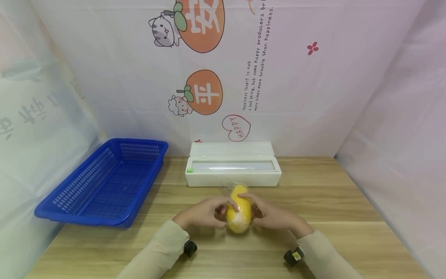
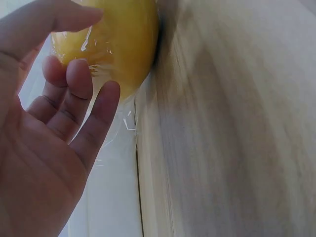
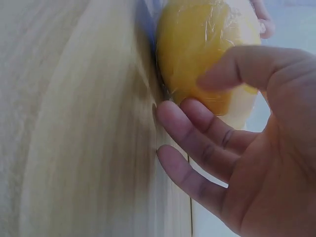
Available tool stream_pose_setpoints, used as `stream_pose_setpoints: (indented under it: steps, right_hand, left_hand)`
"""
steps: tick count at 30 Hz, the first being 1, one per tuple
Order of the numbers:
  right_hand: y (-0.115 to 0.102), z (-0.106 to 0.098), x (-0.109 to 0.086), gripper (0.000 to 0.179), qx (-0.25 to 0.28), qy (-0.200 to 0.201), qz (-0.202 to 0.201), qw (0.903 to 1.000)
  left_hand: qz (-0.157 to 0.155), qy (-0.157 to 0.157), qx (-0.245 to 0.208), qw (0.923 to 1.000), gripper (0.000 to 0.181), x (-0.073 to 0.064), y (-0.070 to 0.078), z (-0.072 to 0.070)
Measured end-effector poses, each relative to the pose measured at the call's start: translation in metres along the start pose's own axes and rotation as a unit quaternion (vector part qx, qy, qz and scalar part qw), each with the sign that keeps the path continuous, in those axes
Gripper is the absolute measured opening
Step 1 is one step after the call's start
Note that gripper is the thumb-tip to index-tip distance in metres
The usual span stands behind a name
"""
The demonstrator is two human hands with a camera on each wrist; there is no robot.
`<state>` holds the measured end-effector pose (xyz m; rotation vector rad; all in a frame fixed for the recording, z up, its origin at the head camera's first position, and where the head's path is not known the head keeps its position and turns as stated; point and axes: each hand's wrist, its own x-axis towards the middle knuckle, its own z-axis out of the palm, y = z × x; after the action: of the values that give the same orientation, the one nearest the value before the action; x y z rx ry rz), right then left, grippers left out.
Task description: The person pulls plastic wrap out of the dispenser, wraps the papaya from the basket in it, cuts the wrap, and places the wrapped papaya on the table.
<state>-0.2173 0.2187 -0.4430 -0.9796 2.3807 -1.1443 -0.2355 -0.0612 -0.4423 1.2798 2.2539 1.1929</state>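
Observation:
A yellow mango (image 1: 240, 217) wrapped in clear cling film stands between my two hands, low over the wooden table. My left hand (image 1: 209, 212) holds its left side, the fingers curved in toward it. From the right, my right hand (image 1: 273, 214) holds the other side, with one finger laid over the front. The left wrist view shows the left hand (image 2: 44, 143) with bent fingers at the film-covered mango (image 2: 131, 44). In the right wrist view, the right hand (image 3: 266, 148) has its thumb over the mango (image 3: 192, 44). Loose film (image 1: 228, 186) sticks out at the top.
Just behind the mango is a white cling film box (image 1: 233, 179) with its lid raised and a green slider at its left end. A blue plastic basket (image 1: 129, 223) stands on the left. Printed cloth (image 1: 296, 97) hangs around the table (image 1: 348, 248) at the back and sides.

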Motion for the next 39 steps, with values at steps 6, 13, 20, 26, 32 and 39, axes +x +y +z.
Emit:
stream_pose_setpoints:
  steps: [6, 13, 20, 26, 32, 39]
  right_hand:
    - [0.001, -0.001, 0.001, 0.088, 0.022, -0.009, 0.018, 0.9996]
    - [0.003, -0.005, 0.0, 0.092, 0.082, -0.036, 0.029, 0.9956]
    - [0.009, -0.005, 0.001, 0.092, 0.097, -0.047, 0.019, 0.994]
    - [0.007, -0.002, 0.0, 0.086, 0.077, -0.038, 0.016, 0.9962]
    - [0.001, 0.0, -0.005, 0.072, 0.026, -0.016, 0.019, 0.9994]
    - [-0.009, 0.016, -0.003, 0.077, 0.017, 0.082, 0.078, 0.9934]
  left_hand:
    - [-0.012, 0.003, -0.019, 0.9997, 0.046, 0.0, -0.001, 0.0]
    - [-0.009, -0.009, -0.034, 0.9993, 0.046, 0.0, -0.001, -0.002]
    - [-0.007, -0.001, -0.039, 0.9992, 0.043, 0.001, 0.0, 0.0]
    - [0.008, 0.014, -0.011, 0.9998, 0.042, 0.0, 0.004, 0.004]
    - [0.031, 0.012, 0.017, 0.9993, 0.043, -0.001, -0.001, 0.006]
    - [0.028, 0.015, -0.014, 0.9994, 0.036, -0.006, -0.001, 0.003]
